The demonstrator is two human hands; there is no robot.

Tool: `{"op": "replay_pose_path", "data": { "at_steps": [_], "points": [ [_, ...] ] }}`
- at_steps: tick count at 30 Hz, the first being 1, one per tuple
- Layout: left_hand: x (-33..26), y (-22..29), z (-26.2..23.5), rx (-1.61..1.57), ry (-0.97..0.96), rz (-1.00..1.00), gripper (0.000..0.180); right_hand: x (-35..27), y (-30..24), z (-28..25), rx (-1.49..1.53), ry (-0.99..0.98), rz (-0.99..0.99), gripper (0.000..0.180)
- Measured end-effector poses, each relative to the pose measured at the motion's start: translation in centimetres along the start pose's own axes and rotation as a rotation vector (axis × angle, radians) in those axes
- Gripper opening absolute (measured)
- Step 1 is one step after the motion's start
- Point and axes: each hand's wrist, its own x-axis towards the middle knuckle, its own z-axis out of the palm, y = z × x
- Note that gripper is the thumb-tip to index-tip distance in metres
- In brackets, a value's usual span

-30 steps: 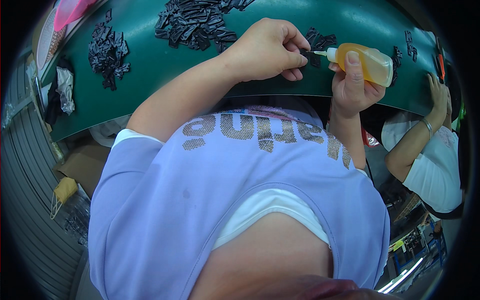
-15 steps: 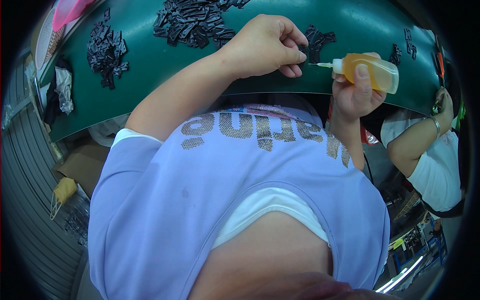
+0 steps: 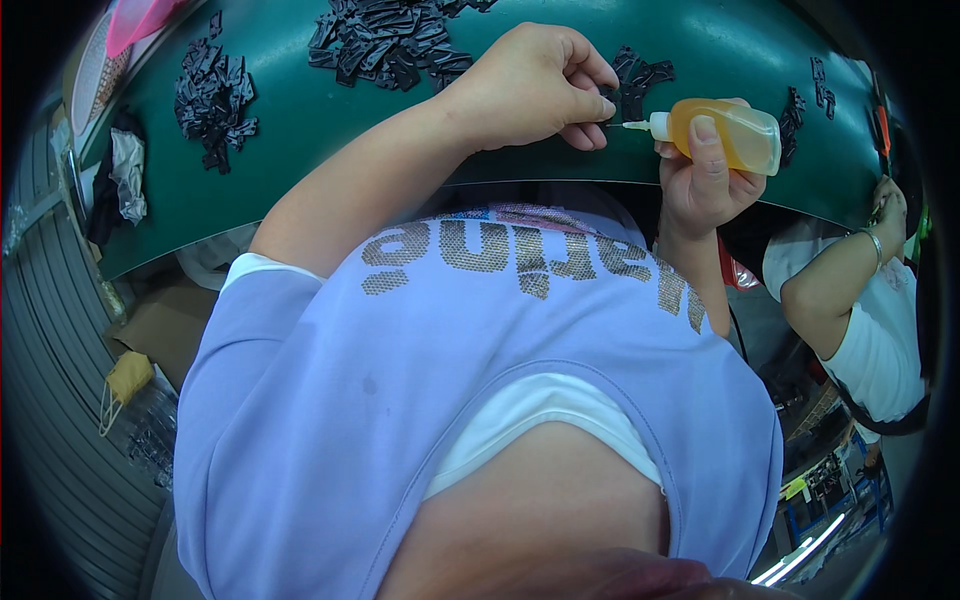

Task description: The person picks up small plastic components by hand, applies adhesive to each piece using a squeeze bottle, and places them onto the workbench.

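Observation:
My left hand (image 3: pixel 545 88) is closed, its thumb and fingertips pinching a small black plastic piece (image 3: pixel 608 93) that is mostly hidden by the fingers. My right hand (image 3: pixel 708 190) wraps round a clear squeeze bottle (image 3: pixel 745 137) of yellow-amber liquid, tilted almost level. Its white cap and thin needle tip (image 3: pixel 630 125) point left, close to the left fingertips. Just beyond the fingertips lies a small group of black plastic pieces (image 3: pixel 635 80) on the green tabletop (image 3: pixel 540 172).
A large heap of black pieces (image 3: pixel 385 45) lies at the far middle, a smaller heap (image 3: pixel 212 105) at the left. A few more pieces (image 3: pixel 792 120) sit right of the bottle. At the right edge another person's hand (image 3: pixel 888 208) works by the table. A pink container (image 3: pixel 135 22) stands far left.
My right hand has moved the bottle slightly left and up, so its needle tip is nearer the left fingertips. The left hand has barely moved.

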Motion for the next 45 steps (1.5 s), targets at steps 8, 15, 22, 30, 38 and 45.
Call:
{"op": "replay_pose_path", "data": {
  "at_steps": [8, 15, 22, 30, 38, 45],
  "points": [
    [0.1, -0.2, -0.1, 0.014, -0.003, 0.005, 0.024, -0.1, 0.1, 0.2, -0.002, 0.015, 0.005, 0.018],
    [0.0, 0.0, 0.0, 0.007, 0.014, 0.016, 0.025, 0.4, 0.0, -0.5, -0.094, 0.029, -0.002, 0.015],
    [0.5, -0.2, 0.9, 0.087, 0.092, 0.169, 0.038, 2.3, -2.1, -5.6, 0.148, 0.269, 0.030, 0.016],
    [0.9, 0.8, 1.7, 1.018, 0.256, 0.461, 0.048, 0.9, -1.6, -4.2, 0.144, 0.225, -0.002, 0.006],
    [1.1, 1.3, -0.3, 0.952, 0.554, 0.526, 0.036, 0.9, -1.3, -5.3, 0.254, 0.235, 0.011, 0.010],
    [-0.1, 2.2, -4.9, 1.197, 0.626, 0.230, 0.021, 1.3, -1.3, -4.5, 0.201, 0.236, -0.001, 0.010]
  ]
}}
